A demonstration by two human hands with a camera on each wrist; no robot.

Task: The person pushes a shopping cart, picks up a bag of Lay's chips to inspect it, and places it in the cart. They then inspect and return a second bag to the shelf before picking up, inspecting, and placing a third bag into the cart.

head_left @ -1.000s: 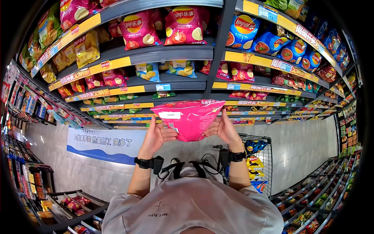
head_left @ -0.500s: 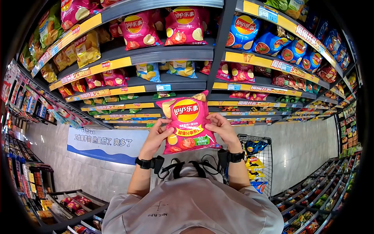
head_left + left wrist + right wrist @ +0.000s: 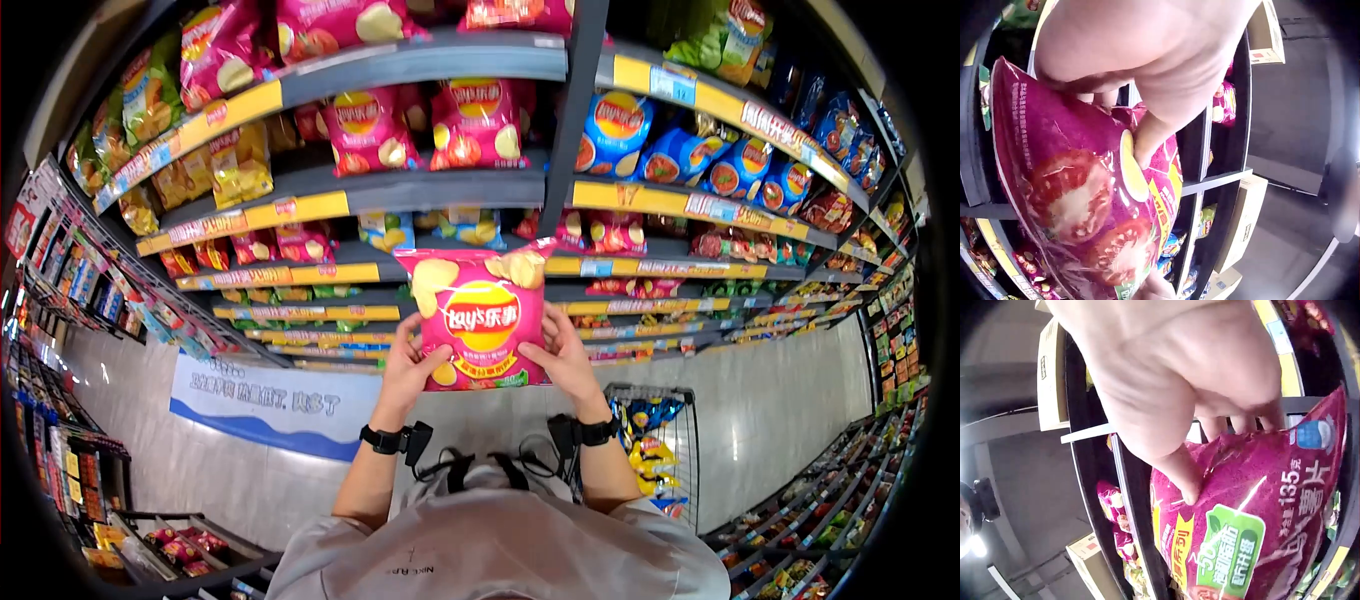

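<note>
A pink Lay's chip bag [image 3: 484,325] is held upright in front of the body, its printed front facing the head camera. The left hand [image 3: 403,370] grips one side edge, thumb on the front and fingers behind. On the opposite edge the right hand [image 3: 566,362] pinches it the same way. In the left wrist view the thumb of the left hand [image 3: 1141,69] presses beside a printed chip, above tomato pictures on the bag [image 3: 1072,200]. The right wrist view has the right hand [image 3: 1166,381] pressing its thumb into the bag [image 3: 1260,506]; the fingertips are partly hidden behind.
Shelves [image 3: 440,185] with pink, blue and yellow chip bags rise ahead. A wire cart [image 3: 690,450] holding blue and yellow bags stands beside the right forearm. A blue-and-white floor sign [image 3: 262,405] lies at the left, and more shelving curves around both sides.
The bag has turned from its back to its printed front and now stands more upright. Both thumbs have moved onto the front. The head view has tilted, so the shelves appear lower.
</note>
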